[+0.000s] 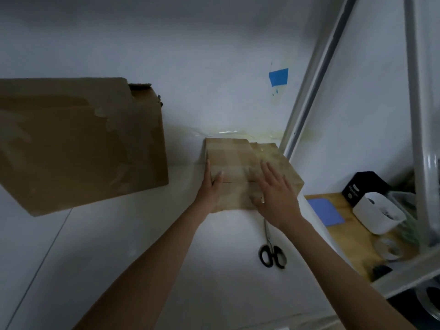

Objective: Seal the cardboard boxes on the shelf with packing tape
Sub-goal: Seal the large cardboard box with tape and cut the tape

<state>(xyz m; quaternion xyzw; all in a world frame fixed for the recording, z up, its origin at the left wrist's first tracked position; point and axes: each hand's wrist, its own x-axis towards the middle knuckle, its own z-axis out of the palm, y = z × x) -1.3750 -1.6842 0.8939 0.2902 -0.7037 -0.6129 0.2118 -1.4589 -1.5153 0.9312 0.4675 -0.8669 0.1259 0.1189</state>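
Small cardboard box (238,158) on white shelf (166,246), pushed back against wall, just beside grey upright post (307,91). Box brown, flaps closed, seam visible across top; glossy clear tape bands cover top, shiniest on right part.

2 hands on it. Left hand (210,189) at left edge: fingers straight along side, thumb resting on top, no clear grip. Right hand (277,198) flat on top, fingers (267,170) spread, holding nothing.

Large cardboard box (83,144) well apart to left, surface torn. Black-handled scissors (271,251) on shelf near right forearm.
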